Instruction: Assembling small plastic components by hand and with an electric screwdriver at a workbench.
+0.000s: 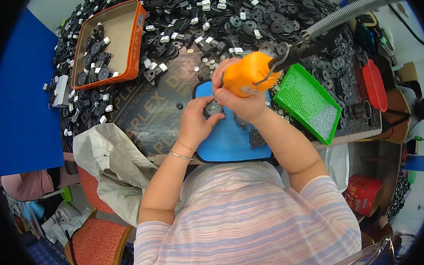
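Observation:
My right hand is wrapped round an orange power screwdriver, which hangs from a hook and is held over the work. Its tip is hidden behind my fingers. Between the fingers and thumb of my left hand is a round black plastic part, held against a blue mat. Another dark part lies on the mat's right side, and one more is partly covered by my right forearm. Small silvery metal pieces are scattered just beyond the mat.
A large heap of black discs and white-tipped black parts covers the far table. An orange-rimmed tray holds several assembled pieces. At right stand a green tray of clear beads and a red tray. A coiled hose crosses overhead.

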A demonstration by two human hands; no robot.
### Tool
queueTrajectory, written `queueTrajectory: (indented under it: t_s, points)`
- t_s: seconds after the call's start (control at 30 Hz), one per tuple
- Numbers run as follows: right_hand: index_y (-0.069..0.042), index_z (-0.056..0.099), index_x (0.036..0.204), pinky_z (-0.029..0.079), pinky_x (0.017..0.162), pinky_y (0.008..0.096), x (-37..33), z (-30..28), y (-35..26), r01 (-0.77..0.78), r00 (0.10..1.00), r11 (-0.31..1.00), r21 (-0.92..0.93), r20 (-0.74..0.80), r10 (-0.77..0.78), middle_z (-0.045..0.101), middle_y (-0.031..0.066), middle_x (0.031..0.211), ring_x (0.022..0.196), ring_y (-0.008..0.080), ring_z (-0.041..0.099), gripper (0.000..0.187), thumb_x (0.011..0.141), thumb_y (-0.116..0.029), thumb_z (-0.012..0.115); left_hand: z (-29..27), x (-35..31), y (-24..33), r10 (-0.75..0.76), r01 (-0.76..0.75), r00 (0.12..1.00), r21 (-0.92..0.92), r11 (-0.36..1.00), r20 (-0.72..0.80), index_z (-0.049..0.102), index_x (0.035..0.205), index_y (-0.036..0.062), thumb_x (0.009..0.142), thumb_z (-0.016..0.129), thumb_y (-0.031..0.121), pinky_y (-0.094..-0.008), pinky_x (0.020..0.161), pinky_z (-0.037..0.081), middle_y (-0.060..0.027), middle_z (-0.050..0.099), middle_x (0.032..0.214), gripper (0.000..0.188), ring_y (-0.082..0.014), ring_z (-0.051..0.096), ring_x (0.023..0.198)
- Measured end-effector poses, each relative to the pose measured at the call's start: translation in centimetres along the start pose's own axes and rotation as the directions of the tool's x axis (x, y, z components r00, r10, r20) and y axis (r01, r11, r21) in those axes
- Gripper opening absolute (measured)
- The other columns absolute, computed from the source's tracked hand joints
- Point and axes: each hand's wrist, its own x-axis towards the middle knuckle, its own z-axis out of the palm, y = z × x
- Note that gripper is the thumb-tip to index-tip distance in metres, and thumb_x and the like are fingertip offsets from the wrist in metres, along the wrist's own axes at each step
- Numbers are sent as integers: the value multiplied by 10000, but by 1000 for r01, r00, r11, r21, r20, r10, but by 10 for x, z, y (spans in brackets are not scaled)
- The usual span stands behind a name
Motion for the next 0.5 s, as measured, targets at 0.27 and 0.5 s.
queueTrajectory:
  t_s: [0.27,0.5]
  points:
    - [-1,522,924,476,600,266,4,-9,-8,51,999,993,107,-23,-49,545,131,868,639,147,548,198,768,-49,634,-1,-1,6,-69,69,997,9,998,28,626,1043,22,622,829,184,-369,756,481,-114,632,943,495,-295,575,872]
    - [1,562,910,479,620,234,2,-11,-31,56,998,949,311,-50,-43,587,86,856,715,120,578,173,763,-7,653,-6,1,32,179,-158,968,125,979,-176,646,1006,56,673,789,183,-389,867,385,-88,633,939,384,-263,558,923]
